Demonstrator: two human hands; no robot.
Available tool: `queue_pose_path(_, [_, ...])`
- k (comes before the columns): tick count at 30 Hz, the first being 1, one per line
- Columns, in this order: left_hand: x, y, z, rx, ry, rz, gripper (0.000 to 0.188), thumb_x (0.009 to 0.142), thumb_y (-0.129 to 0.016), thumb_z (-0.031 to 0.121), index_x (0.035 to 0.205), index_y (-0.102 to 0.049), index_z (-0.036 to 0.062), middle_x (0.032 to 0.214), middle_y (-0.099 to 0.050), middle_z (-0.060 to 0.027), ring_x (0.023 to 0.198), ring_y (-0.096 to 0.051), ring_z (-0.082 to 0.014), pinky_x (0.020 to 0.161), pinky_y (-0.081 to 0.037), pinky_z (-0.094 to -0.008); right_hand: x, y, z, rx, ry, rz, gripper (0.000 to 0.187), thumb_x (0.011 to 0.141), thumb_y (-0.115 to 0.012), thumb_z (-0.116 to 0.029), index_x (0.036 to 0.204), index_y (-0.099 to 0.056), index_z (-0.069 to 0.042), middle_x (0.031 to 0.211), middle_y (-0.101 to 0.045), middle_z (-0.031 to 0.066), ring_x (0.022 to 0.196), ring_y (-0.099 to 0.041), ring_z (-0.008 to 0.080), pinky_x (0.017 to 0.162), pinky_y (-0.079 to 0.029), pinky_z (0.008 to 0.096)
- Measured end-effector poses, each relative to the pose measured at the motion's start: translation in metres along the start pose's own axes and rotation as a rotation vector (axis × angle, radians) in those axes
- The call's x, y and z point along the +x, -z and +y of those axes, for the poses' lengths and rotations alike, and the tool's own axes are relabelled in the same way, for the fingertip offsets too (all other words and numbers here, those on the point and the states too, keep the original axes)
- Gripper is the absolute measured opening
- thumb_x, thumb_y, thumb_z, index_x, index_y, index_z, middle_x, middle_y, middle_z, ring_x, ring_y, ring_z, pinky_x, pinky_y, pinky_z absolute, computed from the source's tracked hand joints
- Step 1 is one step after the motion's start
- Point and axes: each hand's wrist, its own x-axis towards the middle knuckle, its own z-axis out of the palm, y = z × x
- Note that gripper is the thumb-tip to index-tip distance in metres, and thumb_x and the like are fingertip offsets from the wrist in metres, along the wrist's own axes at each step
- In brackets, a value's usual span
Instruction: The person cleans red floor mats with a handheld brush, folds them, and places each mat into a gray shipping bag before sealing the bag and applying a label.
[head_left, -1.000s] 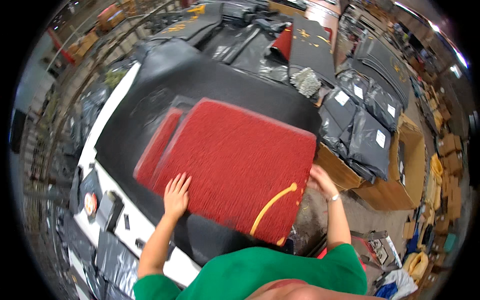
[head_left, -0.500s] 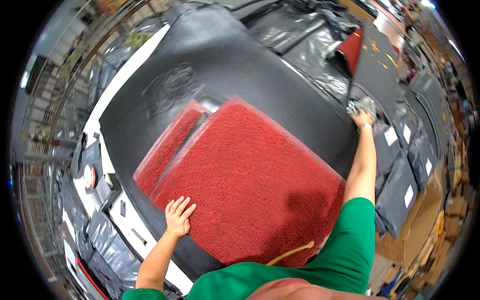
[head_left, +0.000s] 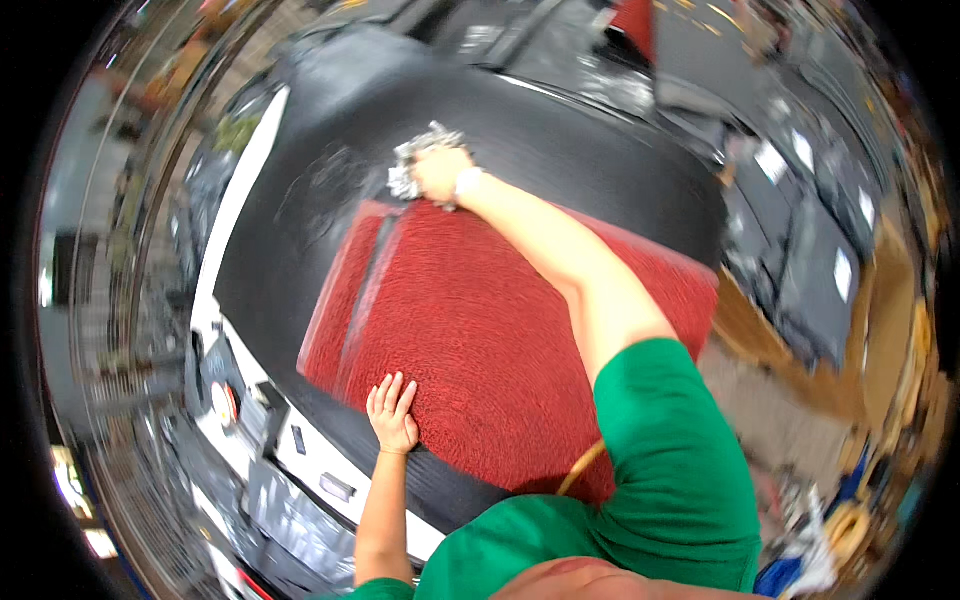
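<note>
A red looped-pile mat (head_left: 490,320) lies on a large black sheet (head_left: 590,160), with a narrow red strip (head_left: 345,300) beside its left edge. My left hand (head_left: 393,412) rests flat on the mat's near left edge, fingers spread. My right arm reaches across the mat. Just past its far left corner, my right hand (head_left: 440,174) is closed on a crumpled grey-white rag (head_left: 404,180), pressed to the black sheet. Motion blurs the rag somewhat. A yellowish cord (head_left: 580,468) hangs over the mat's near edge.
Loose dark threads (head_left: 325,190) lie on the black sheet at left. A white table edge (head_left: 225,240) holds a tape roll (head_left: 223,403) and small dark items. Dark plastic-wrapped packs (head_left: 820,260) are stacked at right, near cardboard (head_left: 880,320).
My right hand has swept the rag from the black sheet's right edge leftward to beyond the mat's far corner. My left hand stays on the mat. The whole view has shifted.
</note>
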Motion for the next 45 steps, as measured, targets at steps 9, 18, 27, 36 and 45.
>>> queue_pose_path(9, [0.002, 0.002, 0.000, -0.024, -0.065, 0.015, 0.044, 0.087, -0.028, 0.028, 0.121, -0.050, 0.0112, 0.131, -0.043, -0.0091, 0.123, -0.037, -0.0271, 0.102, -0.023, -0.0427, -0.382, 0.114, 0.111, 0.119, -0.507, -0.525, 0.020, 0.074, -0.051, -0.016, 0.086, -0.062, -0.003, 0.080, -0.062, 0.0181, 0.078, -0.061, 0.0308, 0.072, -0.047, 0.0400])
queue_pose_path(18, [0.003, 0.001, 0.005, -0.057, -0.090, 0.025, 0.045, 0.086, -0.028, 0.027, 0.121, -0.051, 0.0117, 0.132, -0.042, -0.0081, 0.124, -0.036, -0.0250, 0.103, -0.022, -0.0409, -0.473, 0.168, 0.103, -0.403, -0.852, -0.009, 0.016, 0.075, -0.049, -0.015, 0.073, -0.059, -0.004, 0.080, -0.062, 0.0175, 0.073, -0.060, 0.0341, 0.064, -0.047, 0.0453])
queue_pose_path(27, [0.013, 0.002, -0.002, -0.012, -0.151, 0.029, 0.046, 0.090, -0.022, 0.028, 0.124, -0.047, 0.0097, 0.133, -0.041, -0.0102, 0.125, -0.035, -0.0257, 0.103, -0.022, -0.0420, -0.165, 0.019, -0.031, 0.005, -0.416, 0.244, 0.025, 0.083, -0.043, -0.015, 0.085, -0.066, -0.008, 0.091, -0.062, 0.0122, 0.091, -0.056, 0.0232, 0.082, -0.045, 0.0374])
queue_pose_path(36, [0.001, 0.002, 0.000, -0.026, -0.114, -0.009, 0.047, 0.089, -0.022, 0.030, 0.123, -0.049, 0.0096, 0.132, -0.042, -0.0108, 0.124, -0.036, -0.0267, 0.102, -0.022, -0.0424, -0.480, 0.071, 0.048, 0.212, -1.158, -0.124, 0.024, 0.083, -0.044, -0.016, 0.092, -0.063, -0.005, 0.080, -0.063, 0.0141, 0.075, -0.062, 0.0263, 0.067, -0.049, 0.0390])
queue_pose_path(45, [0.006, 0.006, 0.002, -0.049, -0.067, -0.007, 0.044, 0.078, -0.038, 0.022, 0.119, -0.054, 0.0179, 0.129, -0.046, -0.0054, 0.120, -0.041, -0.0228, 0.099, -0.027, -0.0410, -0.342, 0.140, 0.035, 0.093, -0.677, 0.462, 0.018, 0.075, -0.042, -0.003, 0.084, -0.056, 0.002, 0.083, -0.057, 0.0221, 0.080, -0.053, 0.0396, 0.071, -0.044, 0.0453])
